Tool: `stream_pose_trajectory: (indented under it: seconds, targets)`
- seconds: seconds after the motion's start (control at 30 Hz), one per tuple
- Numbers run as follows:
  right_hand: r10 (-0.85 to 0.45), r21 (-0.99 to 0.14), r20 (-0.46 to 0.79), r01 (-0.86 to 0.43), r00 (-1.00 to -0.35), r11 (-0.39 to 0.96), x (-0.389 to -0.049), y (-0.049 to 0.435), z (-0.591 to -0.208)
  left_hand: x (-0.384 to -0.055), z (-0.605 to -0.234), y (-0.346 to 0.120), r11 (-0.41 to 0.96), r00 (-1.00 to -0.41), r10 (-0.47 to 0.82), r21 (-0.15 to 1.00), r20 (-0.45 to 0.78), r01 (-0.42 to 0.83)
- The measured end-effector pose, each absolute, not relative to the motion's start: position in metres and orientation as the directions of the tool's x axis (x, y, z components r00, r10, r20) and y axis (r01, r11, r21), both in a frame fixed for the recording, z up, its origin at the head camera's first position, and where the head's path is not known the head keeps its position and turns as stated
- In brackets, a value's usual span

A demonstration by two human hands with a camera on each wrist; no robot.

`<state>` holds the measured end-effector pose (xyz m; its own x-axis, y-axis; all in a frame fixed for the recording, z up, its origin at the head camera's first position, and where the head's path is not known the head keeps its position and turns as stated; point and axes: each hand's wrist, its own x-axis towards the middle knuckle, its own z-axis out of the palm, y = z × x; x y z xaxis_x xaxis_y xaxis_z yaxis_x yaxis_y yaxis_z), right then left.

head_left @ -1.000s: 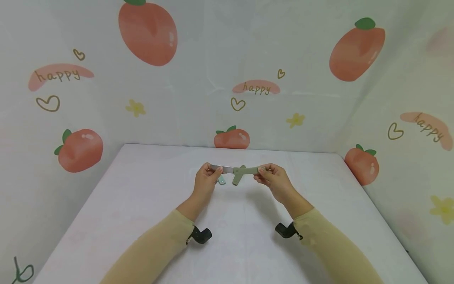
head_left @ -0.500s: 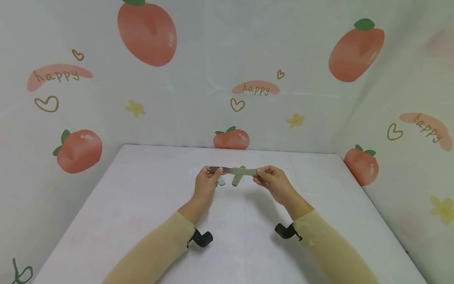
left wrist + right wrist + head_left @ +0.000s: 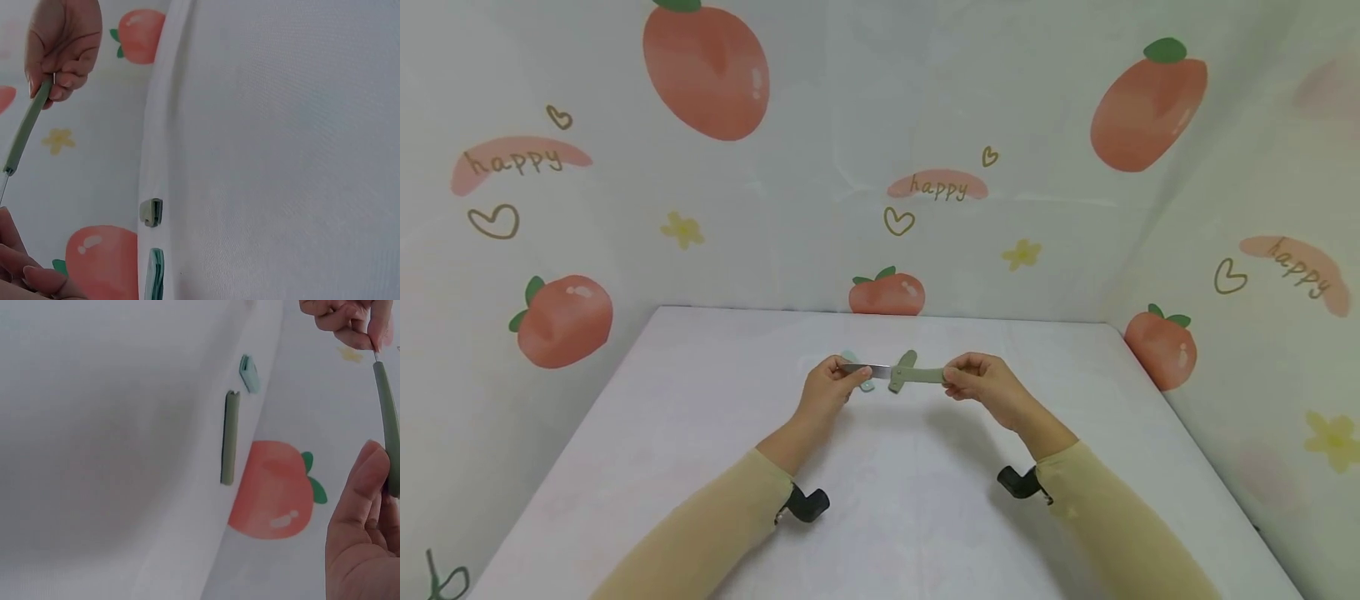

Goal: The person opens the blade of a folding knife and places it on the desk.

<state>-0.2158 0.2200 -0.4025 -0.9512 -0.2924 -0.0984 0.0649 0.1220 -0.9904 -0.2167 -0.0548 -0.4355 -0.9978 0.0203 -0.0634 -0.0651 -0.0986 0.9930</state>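
A folding knife with a metal blade and a sage-green handle [image 3: 922, 376] is held unfolded and roughly level above the table. My left hand [image 3: 825, 393] pinches the blade between thumb and fingers. My right hand [image 3: 988, 385] pinches the far end of the handle; the right wrist view shows the thumb [image 3: 369, 469] against it. Below and behind the knife lies a sage-green piece [image 3: 230, 437] shaped like a folded knife. To its left is a similar light-teal piece [image 3: 249, 374], partly hidden behind my left hand in the head view.
The white-covered table [image 3: 880, 500] ends at a back edge close behind the pieces. A cloth backdrop [image 3: 820, 233] printed with fruit surrounds it on the back and sides. Black cameras [image 3: 808, 504] sit on both wrists.
Both hands have come slightly lower and toward me with the knife, and the forearms have spread a little apart. More of the teal piece shows. The grip on blade and handle stays the same.
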Motion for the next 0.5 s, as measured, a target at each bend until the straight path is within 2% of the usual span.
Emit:
stream_pose_trajectory:
  seconds: [0.27,0.5]
  targets:
    - [-0.348,-0.974,-0.137,0.064,-0.927,0.215,-0.218,0.227,-0.406,-0.217,-0.439,-0.061,-0.024,-0.989,0.086,0.992,-0.123,-0.126]
    - [-0.395,-0.963,-0.159,0.054,-0.905,0.265,-0.218,0.233,-0.407,-0.217,-0.439,-0.068,0.051,-0.981,0.153,0.993,-0.117,-0.11]
